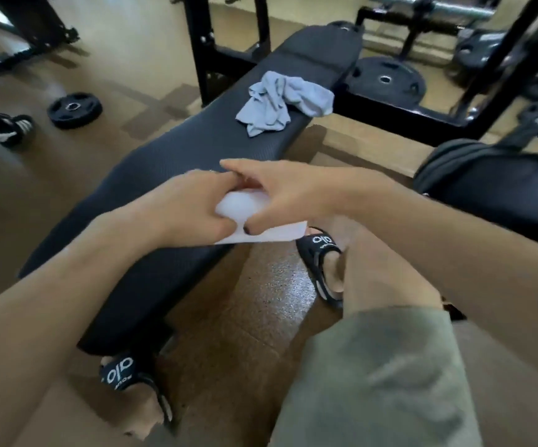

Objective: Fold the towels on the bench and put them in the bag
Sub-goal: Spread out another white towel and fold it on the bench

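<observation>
A person's left hand and right hand meet over a white towel on the black counter, both clamped on its bunched fold, likely to hold the layers aligned. Beyond the hands a blue towel lies crumpled, not yet folded; right of them sits a dark bag on the floor

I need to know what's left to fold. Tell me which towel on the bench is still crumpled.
The blue-grey towel, bunched in a heap at the far end of the bench. The white towel, near the person, lies flat under both hands.
</observation>
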Tool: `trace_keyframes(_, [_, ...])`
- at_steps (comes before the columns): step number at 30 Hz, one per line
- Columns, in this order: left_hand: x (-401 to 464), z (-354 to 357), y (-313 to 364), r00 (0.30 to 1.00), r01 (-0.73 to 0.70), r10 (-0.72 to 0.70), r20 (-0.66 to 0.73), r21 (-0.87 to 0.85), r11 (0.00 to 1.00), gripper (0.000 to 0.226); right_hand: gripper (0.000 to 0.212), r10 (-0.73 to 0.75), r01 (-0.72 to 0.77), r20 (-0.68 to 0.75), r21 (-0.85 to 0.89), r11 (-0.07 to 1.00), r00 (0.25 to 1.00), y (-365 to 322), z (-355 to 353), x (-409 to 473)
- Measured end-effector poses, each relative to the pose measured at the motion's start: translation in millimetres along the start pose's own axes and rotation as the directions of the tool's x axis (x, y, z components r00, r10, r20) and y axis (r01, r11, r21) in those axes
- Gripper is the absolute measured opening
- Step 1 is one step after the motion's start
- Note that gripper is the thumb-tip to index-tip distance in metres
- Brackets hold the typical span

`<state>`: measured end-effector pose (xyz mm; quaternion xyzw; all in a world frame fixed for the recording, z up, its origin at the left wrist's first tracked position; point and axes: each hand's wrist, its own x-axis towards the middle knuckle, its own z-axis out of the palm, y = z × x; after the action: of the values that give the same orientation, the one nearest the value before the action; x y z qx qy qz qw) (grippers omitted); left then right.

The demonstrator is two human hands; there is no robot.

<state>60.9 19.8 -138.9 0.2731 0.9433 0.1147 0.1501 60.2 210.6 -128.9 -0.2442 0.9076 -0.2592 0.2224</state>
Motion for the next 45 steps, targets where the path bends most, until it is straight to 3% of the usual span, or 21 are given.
trace_keyframes(3, [45, -19, 57, 0.986, -0.156, 0.158, -0.057, 0.034, 0.987, 0.052, 0.064, 0.091, -0.111, -0.157, -0.126, 0.986, 0.983, 30, -41, -53])
trace_keyframes(7, [96, -27, 118, 0.974, -0.218, 0.191, -0.120, -0.278, 0.935, 0.035, 0.031, 0.178, -0.176, -0.291, 0.034, 0.984, 0.940, 77, -73, -129])
trace_keyframes(8, [108, -26, 131, 0.977, -0.202, 0.152, -0.149, -0.424, 0.883, 0.037, 0.027, 0.209, -0.172, -0.342, 0.136, 0.976, 0.916, 90, -77, -146])
trace_keyframes(10, [124, -23, 155, 0.992, -0.117, 0.037, -0.121, -0.773, 0.623, 0.056, 0.024, 0.292, -0.113, -0.477, 0.368, 0.923, 0.829, 115, -78, -174])
trace_keyframes(12, [133, -15, 177, 0.996, -0.045, 0.094, -0.008, -0.915, 0.401, 0.060, 0.035, 0.394, 0.053, -0.590, 0.598, 0.800, 0.705, 135, -71, -192])
trace_keyframes(15, [141, 4, 208, 0.985, -0.029, 0.169, 0.034, -0.934, 0.356, 0.052, 0.037, 0.540, 0.356, -0.613, 0.784, 0.509, 0.576, 144, -51, -199])
trace_keyframes(17, [147, 15, 221, 0.988, -0.052, 0.154, 0.008, -0.924, 0.379, 0.058, 0.040, 0.596, 0.467, -0.551, 0.829, 0.308, 0.584, 148, -38, -198])
trace_keyframes(21, [153, 34, 236, 0.976, -0.160, 0.211, -0.047, -0.813, 0.560, 0.068, 0.044, 0.637, 0.553, -0.431, 0.833, 0.009, 0.639, 153, -22, -197])
trace_keyframes(22, [154, 36, 238, 0.974, -0.190, 0.212, -0.078, -0.792, 0.580, 0.066, 0.042, 0.648, 0.549, -0.419, 0.836, 0.001, 0.636, 153, -22, -198])
trace_keyframes(24, [159, 34, 239, 0.961, -0.264, 0.239, -0.137, -0.699, 0.665, 0.063, 0.041, 0.711, 0.494, -0.425, 0.860, 0.125, 0.560, 155, -28, -206])
trace_keyframes(26, [166, 30, 237, 0.937, -0.340, 0.328, -0.125, -0.548, 0.764, 0.063, 0.056, 0.780, 0.383, -0.515, 0.841, 0.382, 0.354, 159, -42, -225])
trace_keyframes(27, [168, 27, 237, 0.921, -0.375, 0.377, -0.097, -0.480, 0.793, 0.065, 0.065, 0.753, 0.262, -0.620, 0.781, 0.567, 0.221, 161, -51, -237])
trace_keyframes(28, [171, 25, 237, 0.906, -0.406, 0.417, -0.071, -0.419, 0.812, 0.068, 0.070, 0.622, 0.089, -0.769, 0.637, 0.766, 0.149, 160, -58, -249])
trace_keyframes(29, [173, 24, 238, 0.892, -0.436, 0.449, -0.048, -0.352, 0.828, 0.069, 0.070, 0.392, -0.104, -0.901, 0.378, 0.920, 0.185, 159, -66, -258])
trace_keyframes(31, [178, 22, 244, 0.862, -0.496, 0.506, -0.015, -0.220, 0.840, 0.070, 0.062, 0.037, -0.260, -0.862, -0.111, 0.959, 0.505, 157, -78, -266])
trace_keyframes(32, [181, 22, 247, 0.850, -0.519, 0.526, -0.008, -0.182, 0.835, 0.070, 0.060, 0.044, -0.279, -0.734, -0.202, 0.939, 0.678, 155, -81, -264])
trace_keyframes(33, [182, 22, 250, 0.842, -0.534, 0.540, -0.005, -0.163, 0.830, 0.069, 0.063, 0.125, -0.324, -0.597, -0.238, 0.916, 0.792, 158, -81, -259])
trace_keyframes(34, [184, 23, 252, 0.836, -0.543, 0.548, -0.008, -0.144, 0.827, 0.067, 0.070, 0.221, -0.391, -0.501, -0.263, 0.882, 0.837, 162, -78, -253])
trace_keyframes(37, [187, 36, 250, 0.844, -0.536, 0.534, -0.042, -0.111, 0.837, 0.063, 0.070, 0.348, -0.527, -0.467, -0.334, 0.782, 0.813, 182, -63, -237])
trace_keyframes(41, [191, 69, 238, 0.925, -0.320, 0.363, 0.116, -0.278, 0.906, 0.087, 0.030, 0.352, -0.546, -0.444, -0.456, 0.703, 0.824, 213, -45, -228])
trace_keyframes(45, [185, 94, 224, 0.892, -0.399, 0.395, 0.220, -0.028, 0.916, 0.063, 0.031, 0.356, -0.545, -0.430, -0.491, 0.679, 0.830, 237, -4, -216])
